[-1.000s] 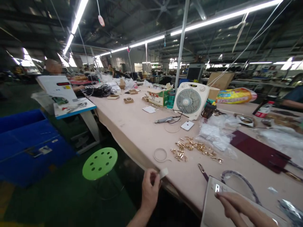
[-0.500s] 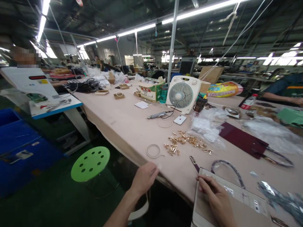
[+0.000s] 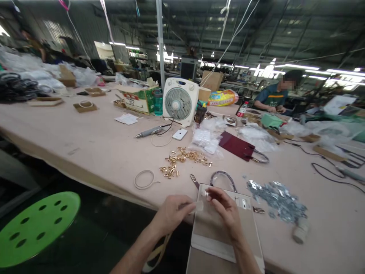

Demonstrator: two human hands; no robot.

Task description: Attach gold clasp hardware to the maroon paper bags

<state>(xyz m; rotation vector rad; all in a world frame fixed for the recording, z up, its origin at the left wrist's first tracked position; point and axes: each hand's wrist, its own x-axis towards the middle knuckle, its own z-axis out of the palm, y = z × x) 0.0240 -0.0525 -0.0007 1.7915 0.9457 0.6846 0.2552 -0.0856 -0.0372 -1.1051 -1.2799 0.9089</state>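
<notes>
A flat beige leather bag panel (image 3: 216, 232) lies at the near edge of the pale counter (image 3: 85, 140), the left hand (image 3: 173, 215) clenching a small translucent strip (image 3: 199, 206) beside it, the right hand (image 3: 225, 209) pinched closed above it, open counter beyond.

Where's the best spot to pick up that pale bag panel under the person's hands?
Probably by its near end, coming from the person's side, below the right hand. The panel lies flat, and that end seems to jut past the table edge, so fingers could slip underneath.
</notes>
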